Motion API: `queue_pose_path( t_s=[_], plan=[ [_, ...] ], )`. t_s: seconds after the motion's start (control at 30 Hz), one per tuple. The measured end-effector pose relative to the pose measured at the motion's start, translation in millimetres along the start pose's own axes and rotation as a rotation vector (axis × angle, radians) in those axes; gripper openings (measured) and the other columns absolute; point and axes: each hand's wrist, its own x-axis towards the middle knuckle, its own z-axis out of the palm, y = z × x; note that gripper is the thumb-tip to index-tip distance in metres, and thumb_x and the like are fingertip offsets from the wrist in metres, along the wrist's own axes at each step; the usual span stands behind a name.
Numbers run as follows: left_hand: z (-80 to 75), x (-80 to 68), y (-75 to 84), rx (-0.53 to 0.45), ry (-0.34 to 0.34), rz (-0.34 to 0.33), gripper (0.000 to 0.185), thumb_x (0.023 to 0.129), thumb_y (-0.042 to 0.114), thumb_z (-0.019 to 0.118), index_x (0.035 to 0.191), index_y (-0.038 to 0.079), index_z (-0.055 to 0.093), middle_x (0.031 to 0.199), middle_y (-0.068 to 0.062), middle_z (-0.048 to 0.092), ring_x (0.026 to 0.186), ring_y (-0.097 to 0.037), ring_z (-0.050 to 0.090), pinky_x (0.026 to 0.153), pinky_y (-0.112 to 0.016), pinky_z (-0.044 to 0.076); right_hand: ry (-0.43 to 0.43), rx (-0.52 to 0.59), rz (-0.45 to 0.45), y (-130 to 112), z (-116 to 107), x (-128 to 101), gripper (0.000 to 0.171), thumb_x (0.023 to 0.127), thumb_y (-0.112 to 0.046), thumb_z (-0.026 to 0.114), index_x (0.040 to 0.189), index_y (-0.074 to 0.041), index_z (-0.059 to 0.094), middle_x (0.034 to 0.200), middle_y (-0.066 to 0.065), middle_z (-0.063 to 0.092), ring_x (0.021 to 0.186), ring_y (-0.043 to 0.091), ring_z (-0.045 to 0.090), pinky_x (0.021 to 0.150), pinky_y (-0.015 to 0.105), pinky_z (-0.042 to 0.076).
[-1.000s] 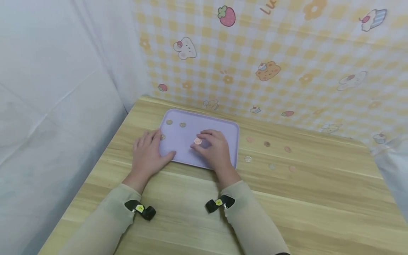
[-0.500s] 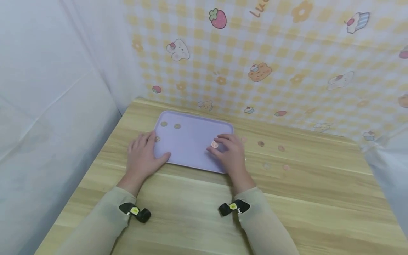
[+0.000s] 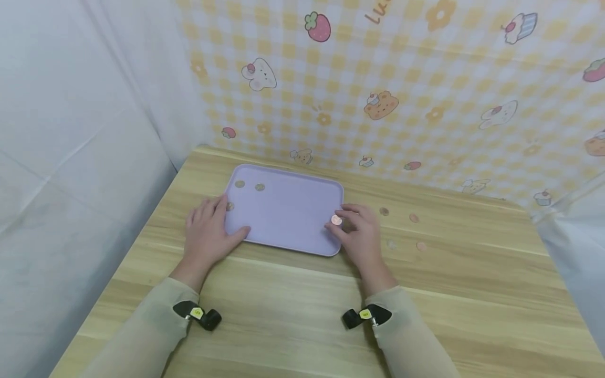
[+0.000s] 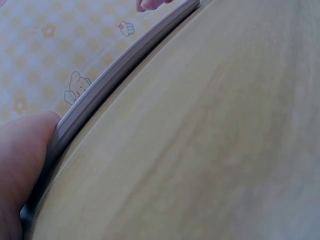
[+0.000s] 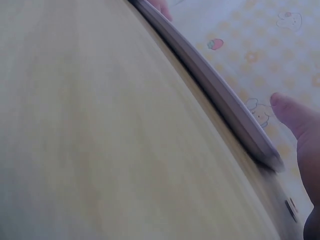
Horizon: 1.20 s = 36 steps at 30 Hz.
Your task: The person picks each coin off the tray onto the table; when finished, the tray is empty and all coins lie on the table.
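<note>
A lilac tray (image 3: pixel 283 244) lies on the wooden table with several brass-coloured coins at its left end, one of them a coin (image 3: pixel 260 187) near the back. My left hand (image 3: pixel 206 231) rests at the tray's left front corner, fingers along the left rim and thumb on the front rim. Over the right rim, my right hand (image 3: pixel 361 231) pinches a shiny copper coin (image 3: pixel 336 220) between thumb and fingertips. In the right wrist view, the thumb (image 5: pixel 290 112) shows above the tray's edge, but the held coin is out of sight.
Several loose coins lie right of the tray, including a dark coin (image 3: pixel 384 211), a silvery coin (image 3: pixel 392 244) and a copper coin (image 3: pixel 421 246). A yellow checked cloth (image 3: pixel 326 79) hangs behind the table (image 3: pixel 293 304). White sheeting (image 3: pixel 80 157) hangs at the left.
My right hand has moved right with the copper coin, from over the tray's middle to its right rim, now covering some table coins. The left hand stays on the tray; the view has shifted slightly.
</note>
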Motion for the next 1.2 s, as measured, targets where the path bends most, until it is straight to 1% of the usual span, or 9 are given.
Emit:
queue_pose_path(
  t_s=[0.2, 0.4, 0.53, 0.6, 0.7, 0.73, 0.9, 1.0, 1.2],
  plan=[
    [-1.3, 0.8, 0.8, -0.001, -0.004, -0.003, 0.103, 0.09, 0.056, 0.075, 0.164, -0.003, 0.034, 0.157, -0.026, 0.043, 0.152, -0.052, 0.027, 0.122, -0.071, 0.013, 0.008, -0.024, -0.011, 15, -20, -5, 0.039, 0.069, -0.011, 0.101, 0.101, 0.001, 0.082, 0.115, 0.021, 0.075, 0.113, 0.04, 0.067, 0.106, 0.057, 0.045],
    [-0.4, 0.1, 2.6, -0.008, -0.012, -0.012, 0.103, 0.091, 0.057, 0.073, 0.165, -0.002, 0.033, 0.159, -0.026, 0.042, 0.152, -0.053, 0.025, 0.122, -0.072, 0.011, 0.02, -0.056, 0.03, 33, -42, -12, 0.037, 0.071, -0.008, 0.1, 0.102, 0.002, 0.081, 0.113, 0.018, 0.075, 0.111, 0.041, 0.066, 0.102, 0.05, 0.047],
    [0.4, -0.2, 3.4, -0.003, -0.02, -0.022, 0.104, 0.09, 0.058, 0.073, 0.165, -0.001, 0.032, 0.16, -0.025, 0.041, 0.153, -0.052, 0.025, 0.122, -0.072, 0.011, 0.02, -0.084, 0.054, 41, -59, -18, 0.039, 0.071, -0.007, 0.1, 0.103, 0.005, 0.08, 0.116, 0.023, 0.074, 0.117, 0.045, 0.065, 0.11, 0.057, 0.044],
    [0.4, -0.3, 3.8, -0.002, -0.025, -0.025, 0.104, 0.091, 0.059, 0.072, 0.165, -0.001, 0.032, 0.16, -0.025, 0.041, 0.153, -0.052, 0.024, 0.122, -0.072, 0.011, 0.028, -0.107, 0.058, 46, -68, -21, 0.039, 0.071, -0.006, 0.099, 0.103, 0.005, 0.08, 0.115, 0.024, 0.074, 0.115, 0.046, 0.067, 0.114, 0.062, 0.04],
    [-0.8, -0.4, 4.6, -0.005, -0.024, -0.027, 0.104, 0.09, 0.059, 0.072, 0.165, -0.001, 0.032, 0.16, -0.026, 0.041, 0.153, -0.052, 0.024, 0.122, -0.072, 0.011, 0.035, -0.141, 0.076, 52, -81, -24, 0.037, 0.072, -0.006, 0.098, 0.103, 0.005, 0.08, 0.112, 0.022, 0.075, 0.111, 0.047, 0.068, 0.118, 0.065, 0.035],
    [-0.8, -0.3, 4.8, -0.005, -0.022, -0.024, 0.104, 0.09, 0.059, 0.073, 0.165, -0.001, 0.032, 0.16, -0.026, 0.041, 0.153, -0.053, 0.024, 0.122, -0.072, 0.011, 0.038, -0.148, 0.089, 54, -85, -26, 0.037, 0.072, -0.006, 0.098, 0.103, 0.004, 0.08, 0.112, 0.022, 0.075, 0.113, 0.049, 0.067, 0.119, 0.064, 0.034],
    [-1.8, 0.7, 5.0, 0.005, -0.017, -0.015, 0.104, 0.091, 0.058, 0.074, 0.165, -0.002, 0.033, 0.159, -0.027, 0.041, 0.152, -0.053, 0.025, 0.121, -0.072, 0.012, 0.037, -0.172, 0.164, 62, -104, -35, 0.036, 0.076, -0.006, 0.096, 0.105, 0.005, 0.079, 0.117, 0.023, 0.073, 0.127, 0.051, 0.06, 0.116, 0.049, 0.042],
    [-2.6, 1.6, 4.9, 0.011, -0.014, -0.009, 0.104, 0.09, 0.059, 0.074, 0.165, -0.002, 0.033, 0.159, -0.027, 0.042, 0.152, -0.053, 0.026, 0.121, -0.072, 0.012, 0.037, -0.203, 0.201, 67, -116, -40, 0.037, 0.076, -0.006, 0.096, 0.108, 0.005, 0.08, 0.119, 0.023, 0.072, 0.123, 0.047, 0.061, 0.111, 0.045, 0.044],
    [-2.0, 1.2, 5.3, 0.006, -0.013, -0.005, 0.104, 0.091, 0.059, 0.073, 0.164, -0.003, 0.033, 0.158, -0.027, 0.042, 0.151, -0.054, 0.026, 0.121, -0.072, 0.012, 0.042, -0.264, 0.273, 78, -143, -52, 0.036, 0.079, -0.005, 0.094, 0.11, 0.006, 0.079, 0.119, 0.024, 0.071, 0.118, 0.046, 0.06, 0.104, 0.044, 0.042]
  ],
)
